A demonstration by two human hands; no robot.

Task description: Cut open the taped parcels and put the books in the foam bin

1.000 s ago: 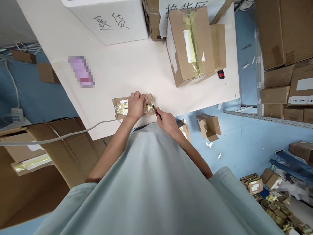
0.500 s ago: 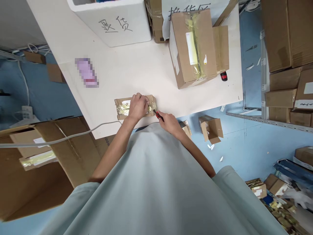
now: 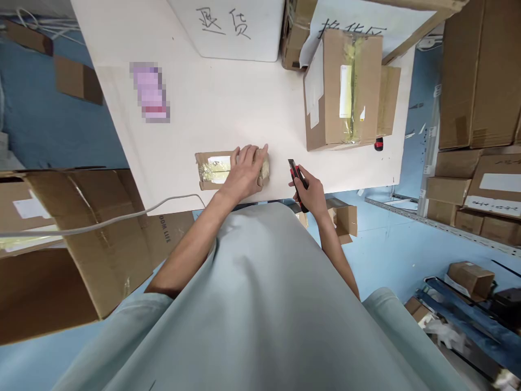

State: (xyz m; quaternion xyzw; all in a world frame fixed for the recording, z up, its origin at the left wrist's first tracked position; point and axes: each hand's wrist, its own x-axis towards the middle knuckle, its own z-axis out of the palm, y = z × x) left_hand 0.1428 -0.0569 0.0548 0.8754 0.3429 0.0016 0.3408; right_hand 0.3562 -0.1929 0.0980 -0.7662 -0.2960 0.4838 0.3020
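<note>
A small cardboard box (image 3: 211, 172) with yellowish tape and a white label lies near the front edge of the white table (image 3: 228, 108). Over its right part rests my left hand (image 3: 245, 171), fingers spread across the top and the thumb side at its right end. To the right of the box, my right hand (image 3: 309, 190) grips a black and red box cutter (image 3: 299, 184), whose tip points up and away from me. The cutter and the small box are apart.
A large taped carton (image 3: 337, 98) stands at the back right, a red and black object (image 3: 379, 144) beside it. Behind are a white bin (image 3: 232, 32) and a pixelated purple item (image 3: 150, 92) at left. A grey cable (image 3: 134, 214) crosses the front left edge above a big open carton (image 3: 93, 217).
My right hand has drawn the cutter away from the small box to the right. My left hand has shifted right over the box, its fingers now more spread. The view has also shifted.
</note>
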